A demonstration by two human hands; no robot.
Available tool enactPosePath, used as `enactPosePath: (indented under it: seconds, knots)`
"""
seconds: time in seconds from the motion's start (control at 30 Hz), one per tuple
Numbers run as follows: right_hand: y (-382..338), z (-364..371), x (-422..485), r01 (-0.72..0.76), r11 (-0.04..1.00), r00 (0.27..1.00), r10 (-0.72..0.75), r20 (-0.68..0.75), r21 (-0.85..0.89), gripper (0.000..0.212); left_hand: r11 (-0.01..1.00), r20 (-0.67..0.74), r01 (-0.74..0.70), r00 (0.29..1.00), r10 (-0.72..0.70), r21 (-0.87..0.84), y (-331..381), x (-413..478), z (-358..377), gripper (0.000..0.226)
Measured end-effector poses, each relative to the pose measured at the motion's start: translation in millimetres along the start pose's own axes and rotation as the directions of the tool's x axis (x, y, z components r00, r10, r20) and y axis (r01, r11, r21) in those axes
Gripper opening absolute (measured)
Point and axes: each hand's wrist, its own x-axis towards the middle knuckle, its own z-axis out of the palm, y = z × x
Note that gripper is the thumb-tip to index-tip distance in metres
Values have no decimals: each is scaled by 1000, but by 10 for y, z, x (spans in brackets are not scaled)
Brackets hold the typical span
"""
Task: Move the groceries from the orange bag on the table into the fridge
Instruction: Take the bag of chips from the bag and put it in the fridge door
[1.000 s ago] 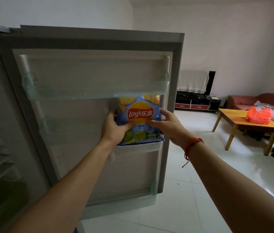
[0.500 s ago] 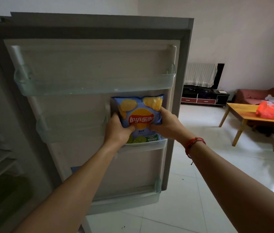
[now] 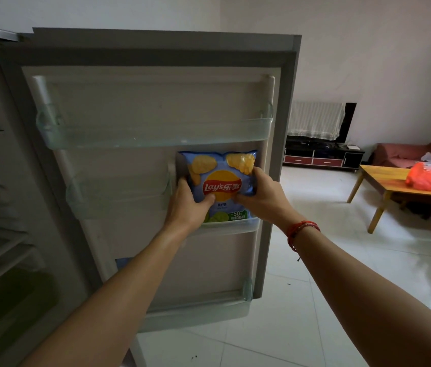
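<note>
Holding the Lay's chip bag point(image 3: 221, 185) upright, long axis vertical and logo facing out, so it slots into the small right door bin point(image 3: 231, 225). Left hand point(image 3: 189, 205) and right hand point(image 3: 260, 196) fingers clamped on its sides. Orange bag point(image 3: 428, 176) sits on the far bench point(image 3: 383, 177).

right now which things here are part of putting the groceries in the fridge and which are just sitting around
Part of the job:
- blue Lay's crisp bag, held by left hand and right hand
- small clear door shelf it sits in
- open grey fridge door
- orange plastic bag on the wooden table

Just lying about:
- pink sofa
- dark TV cabinet
</note>
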Motion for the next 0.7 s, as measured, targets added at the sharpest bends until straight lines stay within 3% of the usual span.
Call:
enactPosePath:
  seconds: [0.2, 0.3, 0.4, 0.53, 0.7]
  knots:
    - [-129, -116, -237, 14, 997, 1000, -16, -18, -79, 54, 998, 35, -52, 998, 50, 42, -14, -198, -80, 57]
    - [-166, -155, -393, 14, 978, 1000, -19, -21, -206, 61, 990, 72, -89, 994, 81, 110, 12, -341, -166, 75]
    - [-192, -171, -566, -15, 947, 1000, 19, 9, -321, 69, 963, 78, -148, 988, 133, 226, 83, -539, -255, 80]
    - [-222, -162, -811, 18, 876, 1000, -22, -2, -482, 73, 890, 42, -200, 979, 200, 409, 150, -804, -400, 79]
    - [-290, -163, -1062, 16, 771, 999, -40, -23, -637, 77, 720, 55, -294, 940, 336, 628, 83, -1017, -569, 86]
